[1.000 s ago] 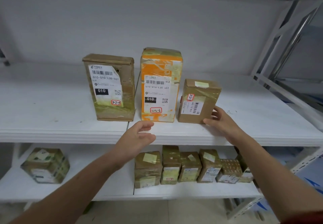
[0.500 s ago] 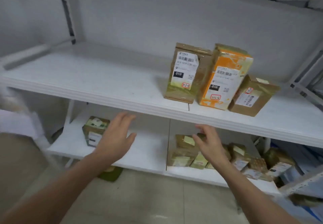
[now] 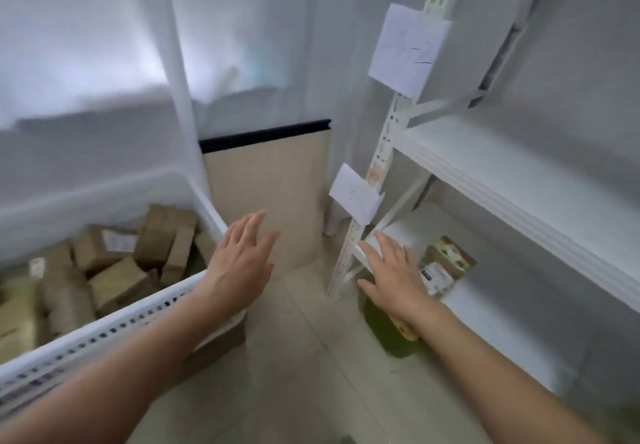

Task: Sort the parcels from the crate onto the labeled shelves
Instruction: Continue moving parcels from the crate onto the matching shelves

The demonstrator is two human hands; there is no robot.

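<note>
The left hand (image 3: 239, 263) and the right hand (image 3: 394, 277) are bare; the left forearm (image 3: 138, 357) and the right forearm (image 3: 485, 357) are bare too, uncovered down to the picture's lower edge; blur softens the fingertips, so the nails cannot be made out.

left hand (image 3: 240, 263) empty, right hand (image 3: 394, 275) empty

the one head-worn camera is looking forward and down past the left hand (image 3: 242, 263) and right hand (image 3: 394, 277), facing the corner between the white crate (image 3: 114, 331) at left and the shelf rack (image 3: 392, 125) at right, both near.
</note>
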